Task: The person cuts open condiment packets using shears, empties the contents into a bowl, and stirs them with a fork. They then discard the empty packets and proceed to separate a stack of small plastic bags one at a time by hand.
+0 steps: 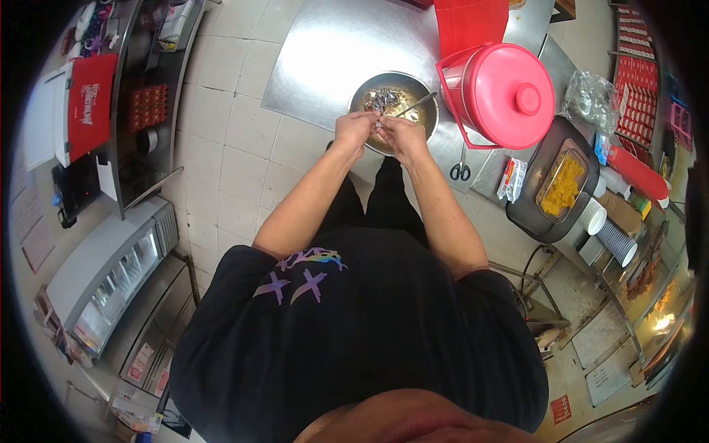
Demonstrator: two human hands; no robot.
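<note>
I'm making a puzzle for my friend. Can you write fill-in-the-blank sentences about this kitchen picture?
The left hand and right hand meet over a metal ____. The pink bucket is closed with a ____. Beside the bucket, on the steel surface, lies a pair of ____.
Missing words: bowl; lid; scissors.

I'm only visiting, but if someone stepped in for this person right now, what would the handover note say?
Left hand: grip pinched on a small piece, too small to identify.
Right hand: pinching the same piece, against the left hand.
Both are over the metal bowl, which holds silvery bits, brownish liquid and a utensil.
Scissors lie on the steel counter; a red lidded bucket stands beside the bowl.
Done: some bits are in the bowl. Left: the piece in hand; any more cannot be told.
</note>
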